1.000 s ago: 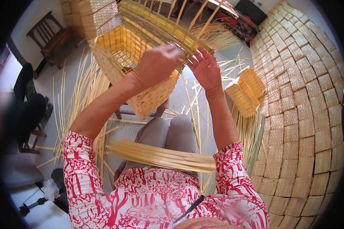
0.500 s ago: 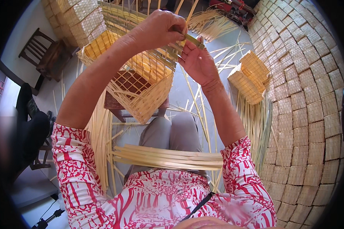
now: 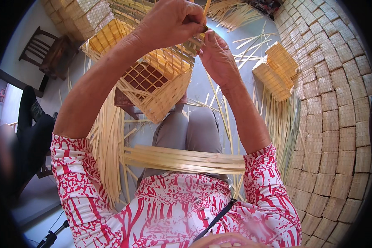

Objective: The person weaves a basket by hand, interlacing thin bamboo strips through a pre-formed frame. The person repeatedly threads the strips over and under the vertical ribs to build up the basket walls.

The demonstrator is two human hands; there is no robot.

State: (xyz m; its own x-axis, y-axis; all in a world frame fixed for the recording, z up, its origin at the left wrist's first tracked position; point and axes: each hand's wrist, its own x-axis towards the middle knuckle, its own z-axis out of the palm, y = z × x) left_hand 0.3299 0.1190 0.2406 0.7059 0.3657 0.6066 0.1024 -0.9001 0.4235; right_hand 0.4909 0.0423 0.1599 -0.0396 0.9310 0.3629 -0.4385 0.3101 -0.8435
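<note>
Half-woven bamboo basket (image 3: 153,82) raised above the knees, left hand (image 3: 171,22) pinching a thin strip (image 3: 205,9) at its rim, right hand (image 3: 217,58) touching the same rim, fingers loosely curled, bundle of strips (image 3: 186,159) across the lap, finished baskets (image 3: 277,70) on the floor at right, stacked baskets (image 3: 339,124) beyond

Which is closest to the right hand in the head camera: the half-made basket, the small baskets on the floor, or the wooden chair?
From the right hand, nearest first:
1. Half-made woven basket, right beside it to the left; its rim strips meet the fingers.
2. Small finished baskets, on the floor to the right.
3. Dark wooden chair, far off at the left edge.
</note>
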